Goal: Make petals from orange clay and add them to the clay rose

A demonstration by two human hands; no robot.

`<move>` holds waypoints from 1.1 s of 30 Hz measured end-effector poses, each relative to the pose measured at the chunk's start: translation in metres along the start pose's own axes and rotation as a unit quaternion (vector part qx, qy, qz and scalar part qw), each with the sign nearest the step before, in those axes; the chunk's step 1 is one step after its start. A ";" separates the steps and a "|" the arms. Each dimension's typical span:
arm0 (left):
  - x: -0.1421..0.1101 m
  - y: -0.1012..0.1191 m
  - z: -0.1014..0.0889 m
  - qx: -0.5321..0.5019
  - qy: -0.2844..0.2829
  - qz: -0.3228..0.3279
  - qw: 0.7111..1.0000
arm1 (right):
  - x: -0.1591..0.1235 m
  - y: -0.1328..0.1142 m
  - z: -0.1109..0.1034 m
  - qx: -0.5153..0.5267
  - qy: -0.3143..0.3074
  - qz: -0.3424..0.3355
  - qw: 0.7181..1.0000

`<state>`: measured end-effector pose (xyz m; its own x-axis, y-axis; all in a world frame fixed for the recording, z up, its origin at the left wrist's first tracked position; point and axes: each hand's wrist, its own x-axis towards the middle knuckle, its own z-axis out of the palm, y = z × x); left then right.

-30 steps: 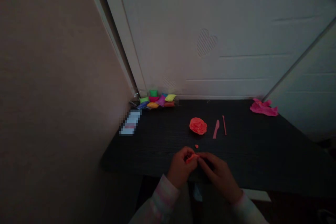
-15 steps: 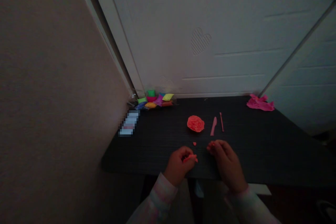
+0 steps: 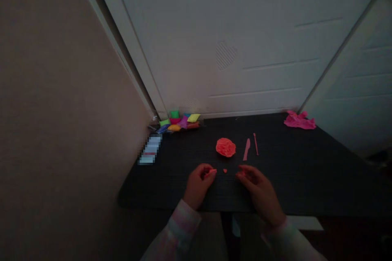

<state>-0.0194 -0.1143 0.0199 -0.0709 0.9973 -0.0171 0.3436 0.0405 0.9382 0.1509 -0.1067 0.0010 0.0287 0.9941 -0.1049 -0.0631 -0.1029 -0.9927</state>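
My left hand (image 3: 197,185) is closed over a piece of coral-red modelling clay (image 3: 211,171), which sticks out between thumb and fingers. Opposite it, my right hand (image 3: 262,191) has its thumb and fingertips curled around what looks like a small red clay bit (image 3: 243,173), mostly hidden. A tiny clay crumb (image 3: 225,170) lies on the table between the two hands. Just beyond sits a ruffled, flower-like coral clay piece (image 3: 226,147). To its right lie a pink plastic knife (image 3: 246,149) and a thin pink modelling stick (image 3: 256,144).
Several colourful clay packets (image 3: 179,122) lie in clear wrapping at the back left of the dark table (image 3: 306,171). A blurred flat item (image 3: 150,149) is at the left edge. Crumpled pink material (image 3: 299,120) lies back right. A white panelled surface (image 3: 183,40) stands behind.
My left hand has moved left and farther over the table with its clay. My right hand has shifted slightly left, its fingers a little looser. The view has tilted slightly.
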 end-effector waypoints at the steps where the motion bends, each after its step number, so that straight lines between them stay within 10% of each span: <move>1: 0.007 0.002 -0.006 0.032 0.015 0.012 0.999 | 0.000 -0.001 0.000 -0.005 -0.001 0.002 1.000; 11: 0.076 -0.020 -0.030 0.296 0.085 0.162 0.937 | -0.002 -0.007 0.001 -0.027 -0.005 -0.009 1.000; 33: 0.072 -0.028 -0.022 0.450 0.123 0.221 0.856 | -0.003 -0.008 0.002 -0.056 0.020 -0.007 0.998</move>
<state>-0.0549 -0.0446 0.0001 0.0946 0.8888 0.4485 0.9630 -0.1959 0.1851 0.1495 -0.1090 0.0098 0.0686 0.9935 -0.0907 0.0493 -0.0942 -0.9943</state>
